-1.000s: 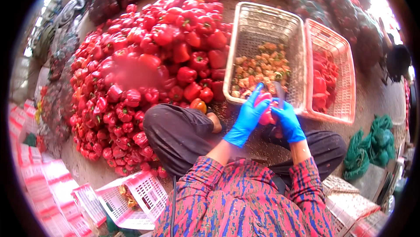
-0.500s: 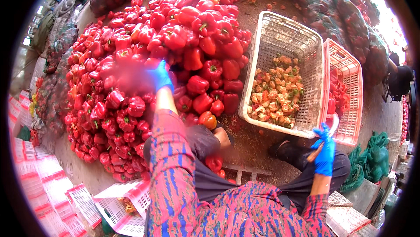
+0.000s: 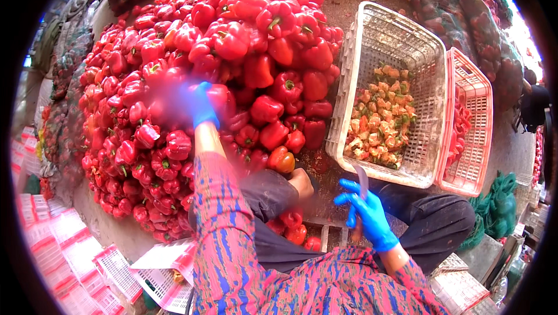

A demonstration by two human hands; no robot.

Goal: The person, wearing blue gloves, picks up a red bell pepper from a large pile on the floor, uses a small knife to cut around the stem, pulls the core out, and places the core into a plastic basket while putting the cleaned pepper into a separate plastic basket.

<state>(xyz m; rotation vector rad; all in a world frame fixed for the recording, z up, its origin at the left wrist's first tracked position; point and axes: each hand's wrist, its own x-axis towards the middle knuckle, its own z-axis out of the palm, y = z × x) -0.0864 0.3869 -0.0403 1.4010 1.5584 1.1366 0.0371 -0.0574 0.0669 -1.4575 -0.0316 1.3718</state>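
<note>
My left hand [image 3: 200, 105], in a blue glove, reaches into a big pile of red bell peppers [image 3: 270, 111]; its fingers are hidden by a blurry smudge in the picture. Below the tan plastic crate [image 3: 433, 161], my gloved right hand [image 3: 369, 216] holds a knife [image 3: 363, 184] with its blade upward and some fingers stretched out. That crate holds pepper cores with green stems [image 3: 381, 120]. Right of it, a pink crate [image 3: 482, 111] holds red pepper pieces [image 3: 459, 129].
Mesh sacks of peppers [image 3: 447, 12] line the back right. Green netting [image 3: 500, 204] lies at the right. Pink-and-white crates [image 3: 110, 274] are at lower left. My crossed legs [image 3: 436, 228] are below the crates. A dark, unclear shape [image 3: 535, 111] is at the far right edge.
A second ago both hands held a red pepper over the tan crate. My left hand has moved to the pile; my right, with the knife, went rightward, then back left.
</note>
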